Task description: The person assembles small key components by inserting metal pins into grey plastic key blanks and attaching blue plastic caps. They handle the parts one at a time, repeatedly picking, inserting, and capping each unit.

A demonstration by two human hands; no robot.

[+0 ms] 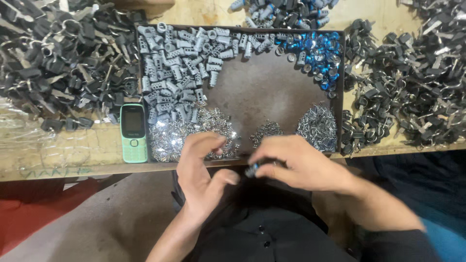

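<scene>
The right hand (301, 165) is pinching a small blue-and-grey part (252, 170) between thumb and fingertips, just below the near edge of the tray (272, 87); the part is blurred, so its shape is hard to tell. The left hand (204, 167) is hovering beside it with fingers loosely spread and curled — holding nothing that shows — its fingertips lying over a heap of shiny metal bits (189, 133) in the tray's near left corner.

Grey plastic plugs (179, 63) are filling the tray's left and far side, blue caps (318, 53) are sitting in the far right corner, and a pile of thin metal clips (318, 127) is lying near right, with a smaller dark heap (266, 131) between the two shiny piles. A green phone (133, 133) is lying just left of the tray on the wooden bench (73, 150). Black keys (58, 63) are heaped on both sides — well apart from the hands.
</scene>
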